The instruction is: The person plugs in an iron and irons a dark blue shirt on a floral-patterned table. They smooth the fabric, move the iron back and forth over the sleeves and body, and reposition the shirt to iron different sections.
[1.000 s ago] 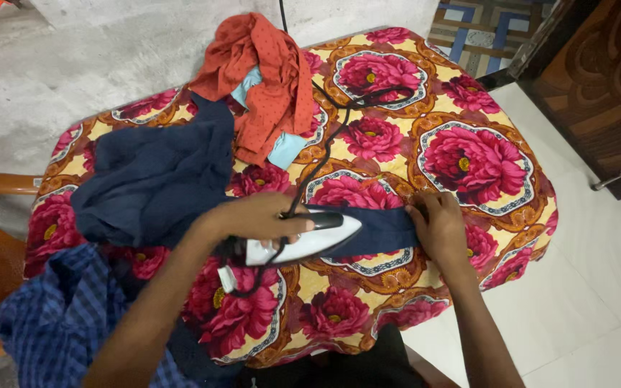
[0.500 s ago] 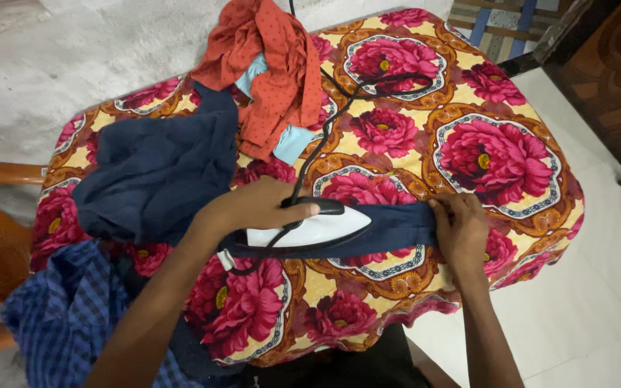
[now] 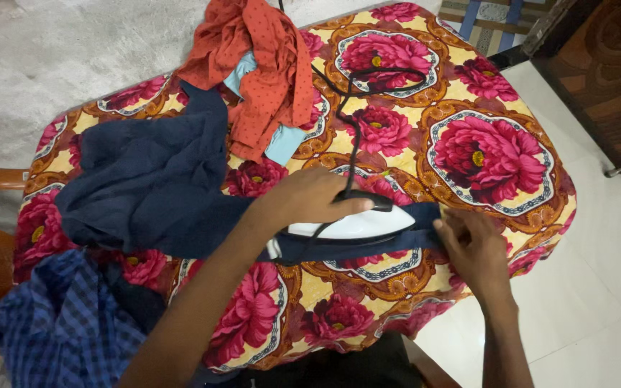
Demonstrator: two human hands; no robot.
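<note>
Fingers of left hand (image 3: 310, 197) wrap iron (image 3: 350, 224); right hand (image 3: 472, 248) pins navy strip (image 3: 425, 233) beside it.

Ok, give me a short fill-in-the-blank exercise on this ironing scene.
1. The left hand grips the ____.
2. The iron rests on a strip of ____ cloth.
3. The right hand pins the strip's ____ end.
4. The cord is ____ in colour.

Missing words: iron; navy; right; black

Iron (image 3: 353, 224) on a cloth strip (image 3: 368, 244) near the table's (image 3: 540, 154) front edge, left hand (image 3: 310, 197) on it, right hand (image 3: 472, 248) pinning the strip's right end, bunched garment (image 3: 145, 179) left, crumpled clothes (image 3: 264, 65) behind, cord (image 3: 353, 108) trailing back.
</note>
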